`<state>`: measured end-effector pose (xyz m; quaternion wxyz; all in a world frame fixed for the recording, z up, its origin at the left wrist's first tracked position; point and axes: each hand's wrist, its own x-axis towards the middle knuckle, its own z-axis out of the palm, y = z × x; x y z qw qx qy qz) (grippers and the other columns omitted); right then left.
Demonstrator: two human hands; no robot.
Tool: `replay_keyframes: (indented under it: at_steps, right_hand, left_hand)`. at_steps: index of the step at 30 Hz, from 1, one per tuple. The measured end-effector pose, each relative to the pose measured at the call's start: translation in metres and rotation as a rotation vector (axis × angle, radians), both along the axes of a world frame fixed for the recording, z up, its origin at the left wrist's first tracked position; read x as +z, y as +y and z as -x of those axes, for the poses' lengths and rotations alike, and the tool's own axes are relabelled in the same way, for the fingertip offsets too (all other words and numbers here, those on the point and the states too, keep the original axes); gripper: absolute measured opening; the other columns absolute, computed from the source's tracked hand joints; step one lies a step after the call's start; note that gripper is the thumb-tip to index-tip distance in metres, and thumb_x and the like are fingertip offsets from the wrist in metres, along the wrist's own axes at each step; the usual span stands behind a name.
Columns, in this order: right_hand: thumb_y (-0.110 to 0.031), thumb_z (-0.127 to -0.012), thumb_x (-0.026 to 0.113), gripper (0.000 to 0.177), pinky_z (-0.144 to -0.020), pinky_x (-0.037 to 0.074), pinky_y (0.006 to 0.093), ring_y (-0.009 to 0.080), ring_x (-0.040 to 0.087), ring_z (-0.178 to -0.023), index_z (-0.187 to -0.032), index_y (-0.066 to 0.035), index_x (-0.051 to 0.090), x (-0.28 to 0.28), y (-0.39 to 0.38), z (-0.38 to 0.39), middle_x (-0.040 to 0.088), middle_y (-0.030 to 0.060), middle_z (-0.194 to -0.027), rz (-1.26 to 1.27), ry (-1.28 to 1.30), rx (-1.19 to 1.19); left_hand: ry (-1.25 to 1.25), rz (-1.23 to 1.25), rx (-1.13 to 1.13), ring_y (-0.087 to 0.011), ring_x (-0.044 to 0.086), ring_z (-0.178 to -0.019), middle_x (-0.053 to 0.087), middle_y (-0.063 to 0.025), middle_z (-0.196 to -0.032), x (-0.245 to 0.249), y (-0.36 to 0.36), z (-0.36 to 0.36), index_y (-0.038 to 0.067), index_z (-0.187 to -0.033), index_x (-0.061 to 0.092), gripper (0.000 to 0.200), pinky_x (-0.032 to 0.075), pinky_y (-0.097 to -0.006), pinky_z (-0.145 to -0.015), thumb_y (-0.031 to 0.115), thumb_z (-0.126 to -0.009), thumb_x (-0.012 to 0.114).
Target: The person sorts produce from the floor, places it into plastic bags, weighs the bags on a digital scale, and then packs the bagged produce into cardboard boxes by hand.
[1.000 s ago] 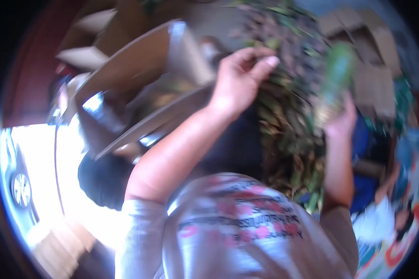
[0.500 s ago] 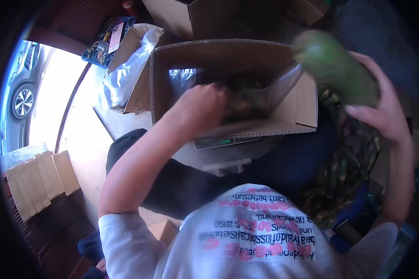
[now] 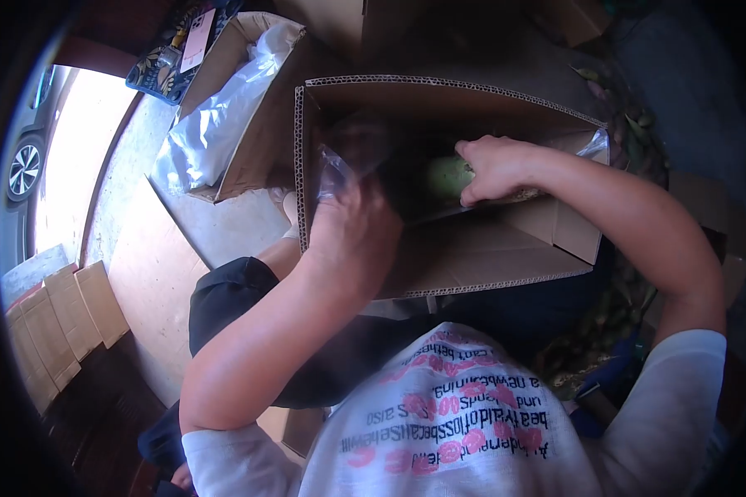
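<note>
A large open cardboard box (image 3: 489, 254) stands before me, with a clear plastic liner (image 3: 334, 170) inside it. My right hand (image 3: 497, 171) reaches into the box from the right, its fingers round the end of a green vegetable (image 3: 449, 176). At the box's left side, my left hand (image 3: 358, 228) is at the liner near the left wall. Its fingers are blurred and partly hidden, so whether they grip the plastic is unclear. The inside of the box is dark.
A second box (image 3: 261, 124) with a plastic liner is at the upper left, beside a patterned tray (image 3: 159, 76) with a pink item. Several vegetables (image 3: 638, 137) lie on the floor at right. Flattened cardboard pieces (image 3: 62, 319) are at the lower left.
My right hand has brought the green vegetable from above the right edge down into the box. My left hand has moved left and lower. The box appears turned and shifted right.
</note>
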<state>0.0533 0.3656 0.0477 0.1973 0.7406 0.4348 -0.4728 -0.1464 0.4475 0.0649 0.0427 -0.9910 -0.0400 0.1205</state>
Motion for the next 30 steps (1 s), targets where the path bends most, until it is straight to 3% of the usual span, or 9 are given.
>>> replay_keyframes:
  at_steps: [5,8,11,17,20,23,27,28,30]
  right_hand:
    - [-0.032,-0.068,0.071,0.075,-0.093,0.044,0.0388,0.0361,0.054,-0.109,-0.126,0.005,0.041,-0.029,0.005,-0.004,0.054,0.0253,-0.118,-0.126,0.074,-0.046]
    - [-0.029,-0.068,0.070,0.074,-0.095,0.044,0.0385,0.0363,0.052,-0.111,-0.127,0.003,0.040,-0.082,0.002,-0.007,0.050,0.0270,-0.121,-0.546,0.146,0.011]
    - [-0.032,-0.085,0.051,0.051,-0.098,0.040,0.0403,0.0354,0.052,-0.111,-0.128,-0.005,0.044,-0.126,-0.002,0.001,0.051,0.0215,-0.123,-0.603,-0.046,0.025]
    - [-0.021,-0.090,0.043,0.034,-0.096,0.043,0.0408,0.0340,0.054,-0.108,-0.116,-0.006,0.056,-0.173,0.010,0.005,0.056,0.0181,-0.117,-0.955,-0.163,0.109]
    - [-0.023,-0.091,0.042,0.033,-0.082,0.051,0.0414,0.0292,0.061,-0.095,-0.119,-0.016,0.057,-0.131,0.009,0.013,0.060,0.0145,-0.110,-0.852,-0.173,0.459]
    - [-0.025,-0.089,0.047,0.038,-0.082,0.051,0.0401,0.0313,0.060,-0.096,-0.125,-0.011,0.050,-0.146,0.006,0.020,0.061,0.0151,-0.105,-1.011,-0.182,0.228]
    - [-0.017,-0.082,0.060,0.039,-0.082,0.050,0.0396,0.0334,0.059,-0.097,-0.119,-0.005,0.053,-0.074,-0.017,-0.015,0.061,0.0159,-0.105,-0.753,0.050,0.416]
    - [-0.015,-0.081,0.062,0.039,-0.082,0.050,0.0398,0.0332,0.059,-0.097,-0.117,-0.004,0.054,-0.054,-0.032,-0.025,0.062,0.0161,-0.106,-0.781,0.092,0.423]
    - [-0.014,-0.077,0.065,0.041,-0.082,0.050,0.0382,0.0313,0.059,-0.097,-0.115,-0.003,0.054,-0.025,-0.063,-0.051,0.062,0.0152,-0.107,-1.008,0.044,0.398]
  left_hand:
    - [0.205,0.120,0.017,-0.0371,0.042,-0.117,0.049,-0.0231,-0.119,0.012,0.001,-0.005,0.002,-0.095,0.069,0.027,0.031,-0.0514,-0.099,0.016,-0.075,0.057]
    - [0.180,0.108,0.001,-0.0394,0.038,-0.122,0.046,-0.0258,-0.126,0.014,-0.002,-0.003,0.003,-0.101,0.068,0.031,0.022,-0.0576,-0.103,0.018,-0.078,0.055]
    - [0.185,0.082,-0.002,-0.0419,0.030,-0.128,0.036,-0.0283,-0.135,0.018,-0.003,-0.005,0.001,-0.104,0.067,0.033,0.018,-0.0592,-0.105,0.018,-0.077,0.055]
    - [0.093,0.180,0.018,-0.0391,0.031,-0.129,0.037,-0.0240,-0.137,0.016,0.002,-0.002,0.000,-0.081,0.068,0.019,0.027,-0.0550,-0.103,0.009,-0.075,0.053]
    - [0.125,0.201,-0.026,-0.0358,0.037,-0.126,0.040,-0.0214,-0.135,0.015,0.001,-0.003,-0.002,-0.080,0.067,0.017,0.034,-0.0494,-0.101,0.004,-0.076,0.052]
    - [0.200,0.300,0.098,-0.0354,0.033,-0.130,0.036,-0.0165,-0.140,0.014,-0.003,-0.003,0.001,-0.077,0.067,0.016,0.034,-0.0453,-0.103,-0.001,-0.077,0.051]
    - [0.169,0.186,-0.019,-0.0342,0.038,-0.127,0.038,-0.0135,-0.140,0.011,0.001,-0.002,0.001,-0.080,0.068,0.022,0.037,-0.0424,-0.101,-0.004,-0.077,0.047]
    - [0.328,0.313,0.195,-0.0335,0.045,-0.120,0.041,-0.0136,-0.138,0.013,-0.001,-0.005,0.000,-0.081,0.068,0.024,0.039,-0.0410,-0.098,-0.004,-0.077,0.045]
    - [0.157,0.180,-0.100,-0.0343,0.050,-0.110,0.053,-0.0191,-0.119,-0.010,0.033,0.023,0.003,-0.100,0.056,0.027,0.039,-0.0418,-0.094,0.005,-0.074,0.064]
